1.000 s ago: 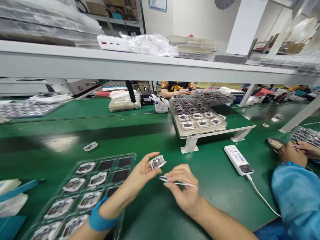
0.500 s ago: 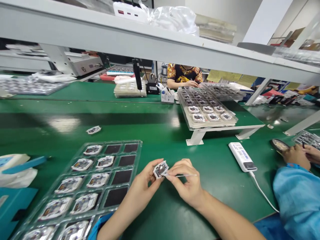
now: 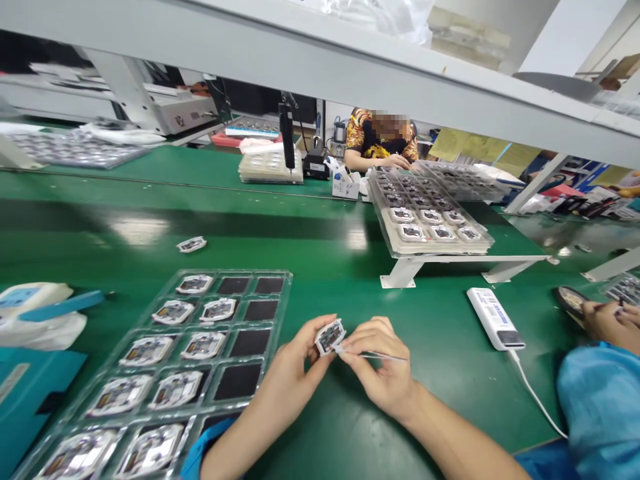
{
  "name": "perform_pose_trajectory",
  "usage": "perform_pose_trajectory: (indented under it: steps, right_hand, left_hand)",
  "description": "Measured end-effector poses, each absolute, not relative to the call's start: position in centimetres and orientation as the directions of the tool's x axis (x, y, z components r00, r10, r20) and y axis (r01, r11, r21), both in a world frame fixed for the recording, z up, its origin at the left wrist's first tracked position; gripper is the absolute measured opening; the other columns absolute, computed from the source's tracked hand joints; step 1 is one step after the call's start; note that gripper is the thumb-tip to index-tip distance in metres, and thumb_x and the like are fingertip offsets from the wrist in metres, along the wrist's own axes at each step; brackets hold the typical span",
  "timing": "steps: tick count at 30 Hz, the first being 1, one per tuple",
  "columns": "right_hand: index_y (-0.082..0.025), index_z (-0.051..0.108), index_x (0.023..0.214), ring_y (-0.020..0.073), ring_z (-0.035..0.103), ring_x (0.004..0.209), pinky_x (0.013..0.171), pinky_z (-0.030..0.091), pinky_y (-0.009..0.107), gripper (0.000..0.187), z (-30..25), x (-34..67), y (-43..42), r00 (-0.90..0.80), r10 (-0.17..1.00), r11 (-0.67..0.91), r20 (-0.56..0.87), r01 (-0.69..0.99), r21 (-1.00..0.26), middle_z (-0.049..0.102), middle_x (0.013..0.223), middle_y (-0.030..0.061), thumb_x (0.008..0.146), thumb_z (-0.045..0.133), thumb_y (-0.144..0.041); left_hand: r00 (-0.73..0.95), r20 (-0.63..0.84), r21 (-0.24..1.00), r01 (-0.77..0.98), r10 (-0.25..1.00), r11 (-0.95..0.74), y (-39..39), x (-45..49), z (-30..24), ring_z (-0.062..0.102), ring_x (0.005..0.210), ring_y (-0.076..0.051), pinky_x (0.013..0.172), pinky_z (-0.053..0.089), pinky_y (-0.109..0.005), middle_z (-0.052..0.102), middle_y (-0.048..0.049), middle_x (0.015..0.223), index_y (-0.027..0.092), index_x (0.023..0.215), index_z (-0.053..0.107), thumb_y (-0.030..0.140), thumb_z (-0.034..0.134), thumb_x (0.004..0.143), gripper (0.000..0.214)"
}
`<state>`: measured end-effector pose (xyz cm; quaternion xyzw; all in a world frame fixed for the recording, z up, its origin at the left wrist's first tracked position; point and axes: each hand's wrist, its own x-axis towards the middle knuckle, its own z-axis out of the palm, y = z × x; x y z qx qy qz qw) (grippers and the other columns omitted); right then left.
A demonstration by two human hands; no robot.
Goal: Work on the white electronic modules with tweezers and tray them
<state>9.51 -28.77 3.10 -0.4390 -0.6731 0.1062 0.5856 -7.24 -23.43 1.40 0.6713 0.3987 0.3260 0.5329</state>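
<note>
**L hand** [image 3: 295, 353]: thumb + fingers clenched on white-framed chip module [image 3: 330, 337], held by its edges.
**R hand** [image 3: 383, 367]: pinching steel tweezers [image 3: 380, 357], tips at module's edge.
**Module**: between my hands, tilted, above bench.
**Vs. earlier**: hands closer than 1 s ago; tweezers then apart from module, now touching it.
**L of hands**: clear plastic tray [image 3: 240, 272], just beside L wrist, modules in some pockets, others dark.
**Ahead**: loose module [image 3: 191, 245] on green bench mat [image 3: 320, 267]; raised tray [image 3: 430, 252] on white stand.
**R of hands**: white power bank [image 3: 495, 320]; co-worker's hand [image 3: 607, 327], blue sleeve [image 3: 600, 407].
**In the way**: grey shelf [image 3: 300, 53] across far side of view.
</note>
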Motion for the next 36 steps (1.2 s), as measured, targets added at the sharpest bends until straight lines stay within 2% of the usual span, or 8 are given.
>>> perform_pose_trajectory:
  steps: [2, 4, 7, 10, 19, 29, 32, 36]
  right_hand:
    - [-0.025, 0.067, 0.087, 0.0213, 0.071, 0.074, 0.076, 0.052, 0.042, 0.007, 3.2, 9.7, -28.7, 0.102, 0.735, 0.577, 0.671, 0.426, -0.697, 0.079, 0.080, 0.0041, 0.089, 0.066, -0.018]
    - [-0.024, 0.068, 0.088, 0.0215, 0.070, 0.078, 0.076, 0.054, 0.041, 0.004, 3.1, 10.1, -28.6, 0.160, 0.757, 0.555, 0.634, 0.354, -0.753, 0.078, 0.081, 0.0051, 0.089, 0.067, -0.021]
    - [-0.024, 0.067, 0.089, 0.0214, 0.069, 0.082, 0.075, 0.056, 0.039, 0.001, 3.1, 10.7, -28.3, 0.221, 0.797, 0.522, 0.562, 0.216, -0.825, 0.076, 0.085, 0.0056, 0.089, 0.068, -0.025]
    - [-0.023, 0.068, 0.087, 0.0210, 0.070, 0.083, 0.076, 0.057, 0.039, 0.006, 3.1, 10.9, -28.1, 0.191, 0.839, 0.495, 0.509, 0.117, -0.861, 0.075, 0.085, 0.0053, 0.089, 0.069, -0.028]
    - [-0.023, 0.070, 0.083, 0.0214, 0.069, 0.079, 0.073, 0.055, 0.038, 0.007, 3.1, 10.6, -28.1, 0.161, 0.833, 0.518, 0.529, 0.105, -0.849, 0.078, 0.081, 0.0054, 0.088, 0.071, -0.029]
    - [-0.024, 0.073, 0.083, 0.0214, 0.071, 0.076, 0.075, 0.052, 0.038, 0.007, 2.5, 10.1, -28.2, 0.140, 0.776, 0.570, 0.615, 0.262, -0.779, 0.080, 0.080, 0.0050, 0.084, 0.075, -0.018]
    - [-0.024, 0.072, 0.084, 0.0213, 0.072, 0.078, 0.077, 0.053, 0.037, 0.007, 2.5, 9.9, -28.3, 0.166, 0.817, 0.515, 0.553, 0.221, -0.828, 0.080, 0.083, 0.0046, 0.083, 0.075, -0.018]
    - [-0.023, 0.070, 0.085, 0.0199, 0.073, 0.079, 0.073, 0.056, 0.034, 0.002, 2.5, 10.0, -28.4, 0.233, 0.896, 0.381, 0.378, 0.033, -0.924, 0.077, 0.084, 0.0038, 0.085, 0.072, -0.024]
  left_hand:
    - [0.502, -0.051, 0.995, 0.104, 0.864, -0.002, -23.4, -7.2, 2.0, 0.066, 0.099, -0.025, 0.085, 0.053, -0.034, 0.071, -0.0057, 0.105, 0.025, 0.120, 0.059, 0.031, 0.068, 0.077, 0.044]
    - [0.532, -0.141, 0.990, 0.050, 0.835, 0.136, -23.5, -7.2, 2.9, 0.065, 0.095, -0.023, 0.084, 0.051, -0.033, 0.070, -0.0044, 0.101, 0.024, 0.120, 0.058, 0.032, 0.069, 0.075, 0.047]
    - [0.532, -0.281, 0.949, 0.030, 0.799, 0.314, -23.5, -7.2, 4.3, 0.060, 0.078, -0.018, 0.072, 0.047, -0.029, 0.067, -0.0007, 0.086, 0.023, 0.117, 0.062, 0.035, 0.068, 0.077, 0.042]
    - [0.540, -0.341, 0.911, -0.011, 0.769, 0.412, -23.5, -7.2, 4.9, 0.053, 0.069, -0.014, 0.066, 0.042, -0.028, 0.064, 0.0003, 0.083, 0.022, 0.109, 0.067, 0.037, 0.069, 0.075, 0.037]
    - [0.587, -0.321, 0.927, 0.034, 0.743, 0.374, -23.5, -7.4, 4.2, 0.047, 0.064, -0.015, 0.061, 0.034, -0.028, 0.058, 0.0024, 0.070, 0.019, 0.113, 0.065, 0.037, 0.067, 0.076, 0.041]
    - [0.542, -0.245, 0.960, 0.020, 0.804, 0.279, -24.4, -6.6, 4.0, 0.054, 0.073, -0.017, 0.069, 0.043, -0.029, 0.066, -0.0006, 0.085, 0.020, 0.111, 0.063, 0.035, 0.068, 0.078, 0.037]
    - [0.507, -0.274, 0.953, 0.031, 0.817, 0.300, -24.4, -6.5, 3.8, 0.053, 0.069, -0.016, 0.064, 0.041, -0.028, 0.065, -0.0011, 0.083, 0.019, 0.108, 0.066, 0.040, 0.064, 0.081, 0.034]
    - [0.474, -0.287, 0.951, 0.039, 0.832, 0.306, -24.2, -6.5, 3.8, 0.051, 0.065, -0.014, 0.060, 0.038, -0.027, 0.062, 0.0004, 0.076, 0.017, 0.105, 0.068, 0.044, 0.062, 0.082, 0.036]
